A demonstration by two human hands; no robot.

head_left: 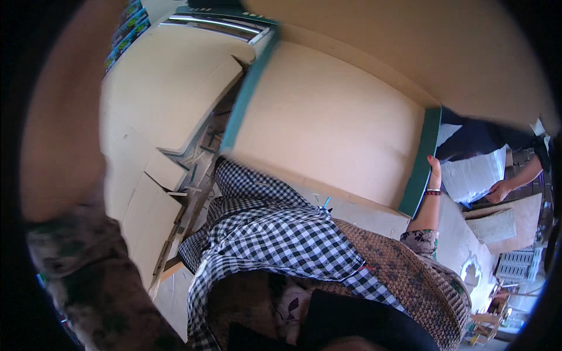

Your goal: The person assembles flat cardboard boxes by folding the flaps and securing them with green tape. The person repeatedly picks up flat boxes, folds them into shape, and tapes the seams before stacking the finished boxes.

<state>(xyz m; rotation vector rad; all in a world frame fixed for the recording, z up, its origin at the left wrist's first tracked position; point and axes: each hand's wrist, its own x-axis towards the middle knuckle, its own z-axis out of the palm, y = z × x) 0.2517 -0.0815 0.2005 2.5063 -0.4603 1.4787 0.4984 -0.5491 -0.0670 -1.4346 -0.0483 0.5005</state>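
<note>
Head view: the right hand (434, 171) is curled over the green right edge of the big cardboard sheet (328, 123), long axis running left-right; the left hand is out of view past the blurred forearm (58, 128).

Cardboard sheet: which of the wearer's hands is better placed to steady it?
Right, probably. The right hand already grips the green edge of the cardboard sheet. The left arm is raised, blurred, its hand out of view.
</note>
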